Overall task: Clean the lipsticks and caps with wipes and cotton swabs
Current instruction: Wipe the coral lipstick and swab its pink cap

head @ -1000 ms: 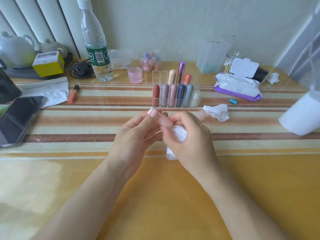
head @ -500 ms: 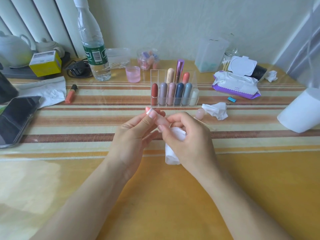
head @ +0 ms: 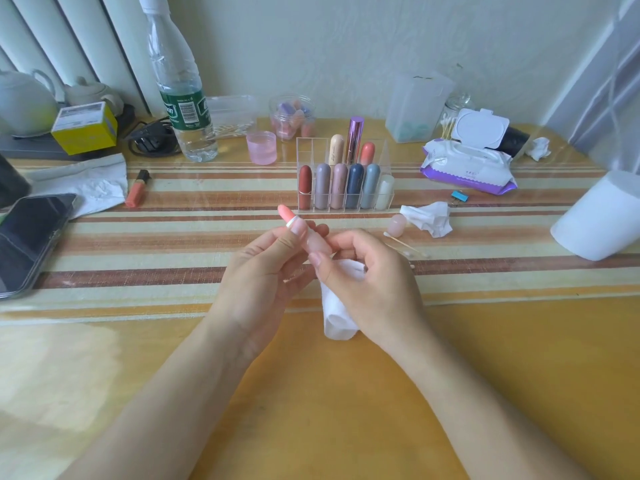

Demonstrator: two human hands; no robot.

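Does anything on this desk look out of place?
One orange lipstick lies flat beside a tissue, left of the clear organizer where the others stand upright. A crumpled wipe and pink cap lie loose too.

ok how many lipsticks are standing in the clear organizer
9 in the organizer. Front row, left to right: red, grey, pink, navy, blue-grey, white. Back row: cream, metallic purple, coral. None seems hidden.

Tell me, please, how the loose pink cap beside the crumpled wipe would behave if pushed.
The cap looks small and rounded, so it would probably roll or skid on the glossy table. It seems light plastic, likely easy to flick away. The crumpled wipe beside it might stop it.
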